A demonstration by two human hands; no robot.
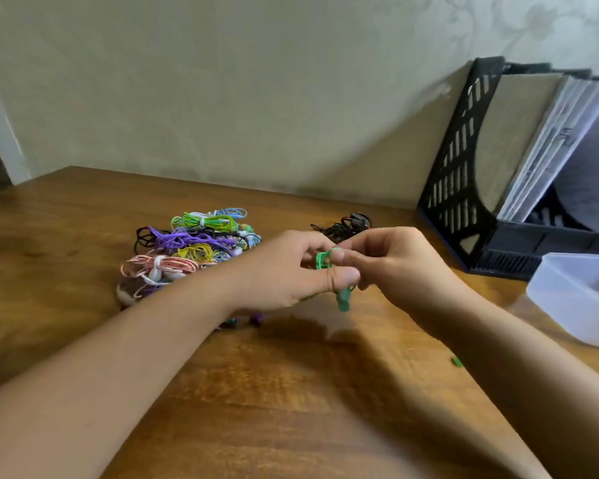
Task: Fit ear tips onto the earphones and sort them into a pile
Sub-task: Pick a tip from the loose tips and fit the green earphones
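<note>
Nearest, table front: bare wood of the table (291, 409), crossed by both forearms; a small green scrap (457, 361) lies by the right forearm, possibly a loose ear tip, too small to tell.
Left hand: the left hand (287, 271) is curled round the green earphone (329, 267), thumb pressed down on the cable; a pale green end hangs below the thumb.
Right hand: the right hand (395, 261) pinches the green cable loop from the other side, fingertips meeting the left hand's.
Step in hand: probably working on this one green set above the table, either seating a tip or tidying its cable; blur hides which.
Under the left wrist: small dark and purple bits (253, 319), half covered, cannot be named.
Right edge: a translucent tub (574, 299), cut off by the frame; its contents do not show.
Pile: a heap of coloured earphones (187, 247) in bundled coils, left of the hands, which suggests many sets are already sorted.
Behind the hands: a black tangle (343, 226), apart from the heap, perhaps still waiting.
Far: a black file rack (460, 167) with papers against the wall.
Left to do: at least the green set, likely the black one; tips on piled sets cannot be checked.
</note>
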